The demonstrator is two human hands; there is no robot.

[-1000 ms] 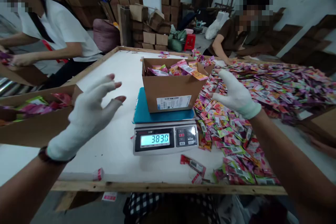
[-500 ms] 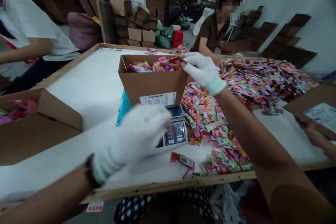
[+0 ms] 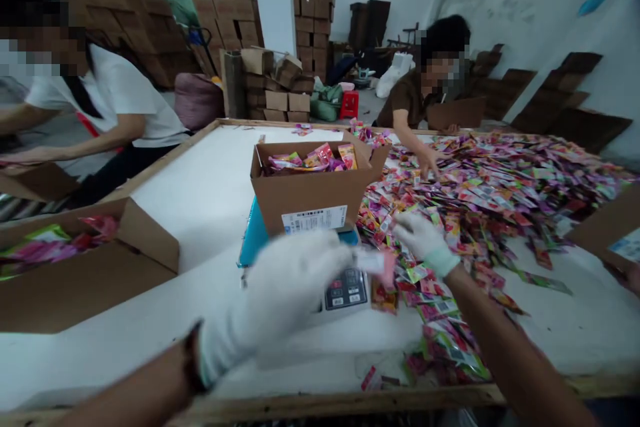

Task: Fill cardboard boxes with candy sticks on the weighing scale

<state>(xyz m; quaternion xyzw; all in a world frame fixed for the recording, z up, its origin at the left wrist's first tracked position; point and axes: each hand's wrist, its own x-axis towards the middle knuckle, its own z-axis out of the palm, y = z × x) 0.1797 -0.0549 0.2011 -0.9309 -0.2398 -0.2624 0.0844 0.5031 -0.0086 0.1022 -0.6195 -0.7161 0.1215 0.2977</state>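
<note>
While the gloved left grip (image 3: 275,300) is apparently pinching a sachet (image 3: 374,261) over the digital scale (image 3: 346,290), the gloved right grip (image 3: 423,240) is hovering just beside it, fingers loosely together, empty.

We find a white barcode label (image 3: 314,219) on the cardboard carton (image 3: 305,180) and small keys on the scale's keypad (image 3: 346,289), but their print is too small and blurred to read, as is that on the foil sachets (image 3: 480,193), while the gloved left hand (image 3: 275,300) hides the scale's display.
</note>
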